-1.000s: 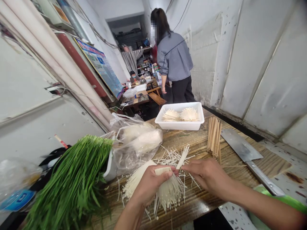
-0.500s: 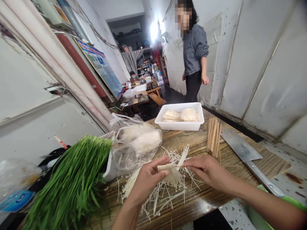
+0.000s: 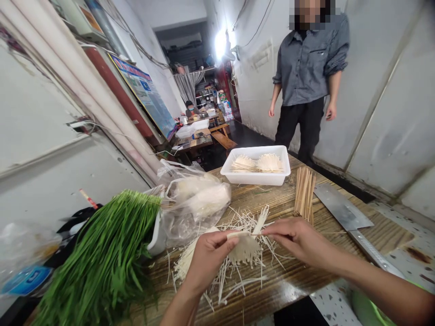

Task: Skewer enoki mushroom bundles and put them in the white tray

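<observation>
A flat bunch of enoki mushrooms (image 3: 245, 250) is pinched between the thumb and fingers of my left hand (image 3: 212, 253). My right hand (image 3: 294, 237) grips a thin bamboo skewer (image 3: 328, 233), whose near end sticks out past my wrist to the right. The skewer's other end meets the top edge of the bunch; how deep it sits in the stems I cannot tell. Loose enoki strands (image 3: 234, 285) are strewn on the wooden table (image 3: 282, 280) beneath both hands. Another pile of enoki (image 3: 185, 258) lies partly behind my left hand.
A white tray (image 3: 254, 178) with skewered enoki stands at the back. To its right are a bundle of skewers (image 3: 304, 192) and a cleaver (image 3: 343, 210). Left lie a plastic bag (image 3: 200, 203) and garlic chives (image 3: 105, 253). A person (image 3: 306, 77) stands beyond the table.
The person beyond the table has come closer and moved right, now facing this way. My left fingers have closed down further on the enoki bunch; my right hand has barely shifted.
</observation>
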The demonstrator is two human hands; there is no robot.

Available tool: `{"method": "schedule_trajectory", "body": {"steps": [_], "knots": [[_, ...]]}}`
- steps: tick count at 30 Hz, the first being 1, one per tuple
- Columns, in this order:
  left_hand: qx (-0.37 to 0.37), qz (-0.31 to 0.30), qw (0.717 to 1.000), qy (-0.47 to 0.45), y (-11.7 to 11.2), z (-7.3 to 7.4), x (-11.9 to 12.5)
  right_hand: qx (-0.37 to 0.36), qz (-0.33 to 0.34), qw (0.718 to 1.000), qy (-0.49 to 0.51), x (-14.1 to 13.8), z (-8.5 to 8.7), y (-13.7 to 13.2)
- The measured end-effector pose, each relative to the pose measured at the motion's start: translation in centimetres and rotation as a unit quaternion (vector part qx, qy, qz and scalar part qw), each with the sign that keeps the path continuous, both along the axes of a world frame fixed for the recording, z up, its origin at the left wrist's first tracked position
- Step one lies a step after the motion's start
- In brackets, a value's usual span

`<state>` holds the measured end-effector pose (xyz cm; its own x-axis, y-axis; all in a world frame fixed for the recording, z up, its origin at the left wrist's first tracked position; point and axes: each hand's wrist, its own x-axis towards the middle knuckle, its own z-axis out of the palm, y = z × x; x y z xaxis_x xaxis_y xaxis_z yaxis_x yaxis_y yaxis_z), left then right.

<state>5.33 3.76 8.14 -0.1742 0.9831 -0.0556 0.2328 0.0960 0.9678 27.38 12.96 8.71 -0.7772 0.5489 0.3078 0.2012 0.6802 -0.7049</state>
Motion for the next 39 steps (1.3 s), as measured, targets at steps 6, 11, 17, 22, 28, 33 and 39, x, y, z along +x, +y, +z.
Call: {"method": "schedule_trajectory", "body": {"steps": [6, 11, 17, 22, 28, 33, 39], "knots": [[-0.008, -0.025, 1.0, 0.002, 0.0, 0.4, 0.4, -0.006, 0.012, 1.0, -0.013, 0.0, -0.1, 0.1], [-0.012, -0.041, 0.999, -0.011, 0.0, 0.6, 0.7, -0.02, 0.007, 1.0, -0.013, 0.0, -0.5, 0.4], [-0.013, -0.04, 0.999, -0.012, 0.0, 0.4, 0.7, -0.033, 0.007, 0.999, -0.006, -0.2, -0.9, 0.5], [-0.024, -0.057, 0.998, -0.029, 0.0, 0.4, 0.7, -0.042, 0.013, 0.999, -0.007, -0.2, -0.9, 0.6], [0.006, 0.03, 0.999, 0.041, -0.2, 1.3, 1.1, -0.035, 0.018, 0.999, 0.009, 0.2, -0.5, 0.6], [0.023, 0.058, 0.994, 0.088, -0.7, 1.9, 1.6, -0.03, 0.036, 0.999, 0.002, 0.5, 0.2, 0.2], [0.031, 0.042, 0.997, 0.063, -0.8, 1.6, 1.9, -0.06, 0.04, 0.997, -0.001, 0.5, 0.2, 0.0]]}}
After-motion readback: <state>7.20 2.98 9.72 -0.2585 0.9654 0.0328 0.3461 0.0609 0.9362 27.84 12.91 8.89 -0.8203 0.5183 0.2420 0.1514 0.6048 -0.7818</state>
